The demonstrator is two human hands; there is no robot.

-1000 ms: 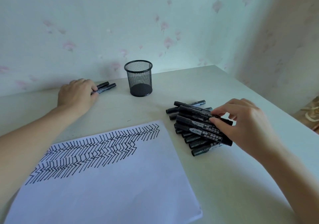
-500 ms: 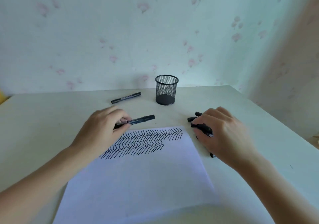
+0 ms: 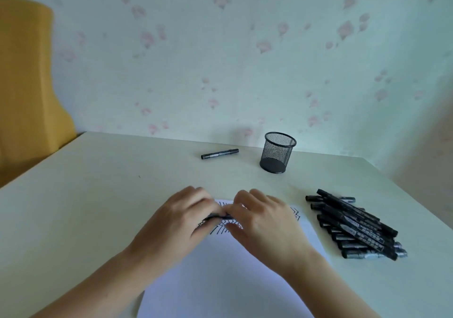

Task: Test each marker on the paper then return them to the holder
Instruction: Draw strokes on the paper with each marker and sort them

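Observation:
Over the top of the white paper, my left hand and my right hand meet on one black marker. Each hand grips one end of it, and only a short stretch of its barrel shows between the fingers. The paper carries black zigzag strokes, mostly hidden under the hands. A black mesh holder stands upright near the wall. A pile of several black markers lies to the right of the paper. A single marker lies left of the holder.
The cream table ends at a left edge, with a yellow chair back beyond it. A flowered wall rises right behind the holder. The table's right edge runs close past the marker pile.
My right hand left the marker pile and came to the marker that my left hand carried over the paper. Both hands now hold it. The camera view shifted left.

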